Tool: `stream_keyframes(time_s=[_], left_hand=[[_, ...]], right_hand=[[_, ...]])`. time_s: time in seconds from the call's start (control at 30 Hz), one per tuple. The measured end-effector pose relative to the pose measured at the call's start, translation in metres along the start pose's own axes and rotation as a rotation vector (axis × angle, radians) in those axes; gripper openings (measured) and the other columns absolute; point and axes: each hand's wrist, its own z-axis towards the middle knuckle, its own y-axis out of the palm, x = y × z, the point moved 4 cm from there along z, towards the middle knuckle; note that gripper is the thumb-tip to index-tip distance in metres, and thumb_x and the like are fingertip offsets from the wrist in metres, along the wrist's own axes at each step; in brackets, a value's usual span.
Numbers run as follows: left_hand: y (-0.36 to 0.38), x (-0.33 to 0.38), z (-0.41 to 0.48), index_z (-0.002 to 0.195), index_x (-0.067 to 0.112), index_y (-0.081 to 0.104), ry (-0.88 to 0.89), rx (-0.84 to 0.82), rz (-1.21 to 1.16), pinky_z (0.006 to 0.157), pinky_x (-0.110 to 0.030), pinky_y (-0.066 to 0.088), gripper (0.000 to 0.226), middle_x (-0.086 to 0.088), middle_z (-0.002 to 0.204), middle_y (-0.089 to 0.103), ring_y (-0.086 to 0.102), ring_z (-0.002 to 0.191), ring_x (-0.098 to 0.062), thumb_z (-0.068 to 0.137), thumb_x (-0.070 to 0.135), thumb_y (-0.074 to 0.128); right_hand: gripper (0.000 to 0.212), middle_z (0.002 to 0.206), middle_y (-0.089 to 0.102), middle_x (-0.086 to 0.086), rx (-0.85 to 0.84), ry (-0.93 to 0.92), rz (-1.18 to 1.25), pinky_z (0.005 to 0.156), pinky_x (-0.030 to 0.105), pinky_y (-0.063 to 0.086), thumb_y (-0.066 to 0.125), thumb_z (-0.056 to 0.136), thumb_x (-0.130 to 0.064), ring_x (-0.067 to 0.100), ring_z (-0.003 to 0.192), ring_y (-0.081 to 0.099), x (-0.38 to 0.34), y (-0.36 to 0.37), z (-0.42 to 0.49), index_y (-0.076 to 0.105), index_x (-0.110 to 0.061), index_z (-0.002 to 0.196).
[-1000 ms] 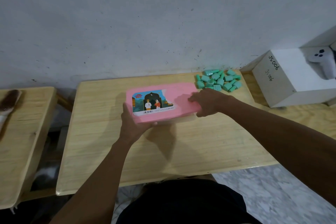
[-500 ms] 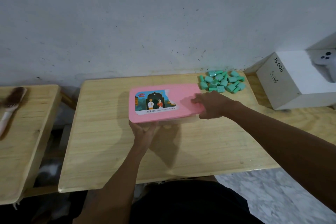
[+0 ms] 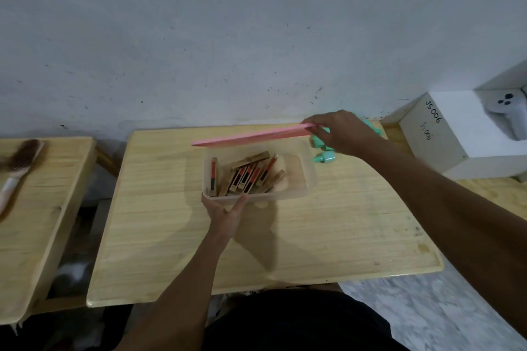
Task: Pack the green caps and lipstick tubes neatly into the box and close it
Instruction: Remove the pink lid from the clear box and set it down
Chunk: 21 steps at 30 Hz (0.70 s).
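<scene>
A clear plastic box (image 3: pixel 309 177) stands in the middle of the wooden table (image 3: pixel 342 222). Several gold lipstick tubes (image 3: pixel 246 174) with red and black bands lie loosely inside it. The pink lid (image 3: pixel 251 137) is raised above the box's far side, seen edge-on. My right hand (image 3: pixel 339 131) grips the lid's right end. My left hand (image 3: pixel 226 215) presses against the box's near left wall, fingers spread. The green caps (image 3: pixel 325 157) lie right of the box, mostly hidden behind my right hand.
A white cardboard box (image 3: pixel 456 134) marked JS006 stands at the right with a white controller (image 3: pixel 513 112) on it. A second wooden table (image 3: pixel 42 208) at the left carries a brush (image 3: pixel 17 168). A grey wall runs behind.
The pink lid was flat on the box; my right hand has lifted it off, showing the lipstick tubes inside. My left hand stays at the box's near left side.
</scene>
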Motion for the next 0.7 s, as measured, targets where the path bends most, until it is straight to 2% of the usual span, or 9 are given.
stream_keyframes(time_s=[0.1,0.17,0.23,0.3,0.4,0.47,0.53,0.63,0.7], left_hand=[[-0.001,0.001,-0.002,0.147,0.025,-0.005,-0.003,-0.004,0.008,0.119,-0.043,0.022,0.112,-0.004,0.156,0.011,0.018,0.144,-0.022,0.074,0.036,0.079],[-0.001,0.003,-0.002,0.147,0.024,-0.003,-0.010,0.013,0.014,0.119,-0.043,0.023,0.113,-0.006,0.156,0.014,0.020,0.144,-0.024,0.072,0.037,0.080],[-0.003,0.007,-0.004,0.147,0.023,-0.002,-0.026,0.006,0.034,0.116,-0.038,0.026,0.112,-0.007,0.155,0.017,0.022,0.143,-0.025,0.072,0.037,0.080],[-0.009,0.013,-0.006,0.147,0.020,0.003,-0.035,0.005,0.058,0.110,-0.033,0.031,0.105,-0.008,0.152,0.022,0.028,0.140,-0.026,0.075,0.038,0.078],[-0.029,0.033,-0.005,0.145,0.013,0.020,0.019,0.162,0.119,0.111,-0.041,0.034,0.088,-0.011,0.148,0.030,0.033,0.136,-0.029,0.080,0.050,0.067],[-0.041,0.055,-0.006,0.139,0.010,0.035,0.106,0.307,0.131,0.111,-0.041,0.032,0.074,-0.010,0.142,0.039,0.036,0.134,-0.027,0.085,0.054,0.058],[-0.047,0.080,-0.008,0.129,0.010,0.050,0.172,0.346,0.069,0.108,-0.039,0.036,0.059,-0.007,0.132,0.052,0.045,0.126,-0.023,0.090,0.054,0.051],[-0.045,0.112,-0.011,0.101,0.015,0.065,0.169,0.187,-0.194,0.090,-0.032,0.047,0.033,-0.010,0.110,0.067,0.061,0.103,-0.022,0.094,0.043,0.050],[-0.047,0.121,-0.011,0.105,0.014,0.066,0.150,0.117,-0.314,0.089,-0.036,0.051,0.028,-0.009,0.111,0.069,0.065,0.102,-0.023,0.095,0.037,0.052]], right_hand=[[0.027,0.101,0.073,0.009,0.125,0.079,0.115,0.067,0.023,0.038,0.049,0.100,-0.022,0.017,0.071,0.059,0.001,-0.007,0.011,0.066,-0.016,0.120],[0.028,0.100,0.072,0.010,0.212,0.116,0.177,0.067,0.026,0.040,0.046,0.101,-0.021,0.021,0.076,0.060,0.001,-0.014,0.016,0.064,-0.016,0.121],[0.028,0.098,0.070,0.004,0.294,0.137,0.261,0.068,0.029,0.046,0.043,0.102,-0.021,0.022,0.081,0.062,-0.003,-0.021,0.019,0.064,-0.017,0.120],[0.028,0.096,0.065,-0.004,0.380,0.158,0.360,0.070,0.025,0.047,0.041,0.103,-0.021,0.016,0.082,0.060,-0.011,-0.029,0.019,0.064,-0.016,0.119],[0.028,0.101,0.062,-0.005,0.494,0.227,0.629,0.075,0.025,0.056,0.042,0.103,-0.025,0.013,0.088,0.062,-0.027,-0.027,0.016,0.062,-0.014,0.121],[0.027,0.105,0.064,0.005,0.498,0.337,0.957,0.071,0.030,0.061,0.044,0.103,-0.025,0.017,0.091,0.066,-0.041,-0.011,0.011,0.060,-0.011,0.120],[0.029,0.108,0.065,0.014,0.448,0.427,1.204,0.072,0.037,0.062,0.045,0.102,-0.025,0.026,0.094,0.068,-0.060,0.010,0.003,0.059,-0.007,0.120],[0.030,0.112,0.065,0.015,0.339,0.498,1.385,0.074,0.039,0.061,0.047,0.102,-0.026,0.028,0.099,0.067,-0.089,0.043,-0.005,0.057,-0.009,0.124],[0.029,0.112,0.065,0.014,0.268,0.549,1.447,0.074,0.038,0.061,0.047,0.101,-0.025,0.028,0.099,0.067,-0.103,0.064,-0.009,0.057,-0.010,0.125]])
